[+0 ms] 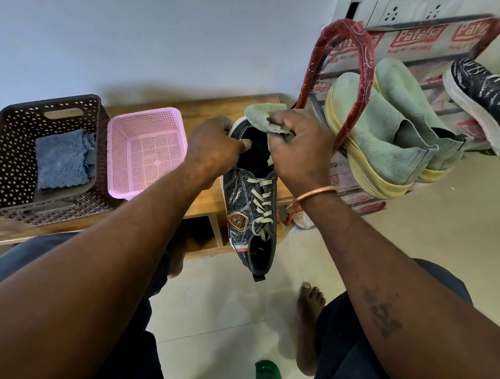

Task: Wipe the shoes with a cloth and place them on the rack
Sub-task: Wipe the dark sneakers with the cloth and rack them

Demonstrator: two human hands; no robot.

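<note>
A dark laced sneaker (251, 201) with a gold badge hangs in the air in front of me, toe away, heel toward me. My left hand (216, 147) grips its toe end, thumb on the black toe cap. My right hand (299, 151) clutches a pale green cloth (263, 117) bunched against the toe. At the right stands the rack (353, 88), its red frame wrapped in printed plastic. On it sit a pair of green sock shoes (389, 129) with yellow soles and another dark sneaker (488, 93).
A low wooden bench (212, 107) runs behind the shoe. On it stand a brown perforated basket (12, 150) holding a blue cloth (64, 158) and a pink basket (147, 150). My bare foot (309, 315) rests on the tiled floor. A green object (266, 375) shows at the bottom edge.
</note>
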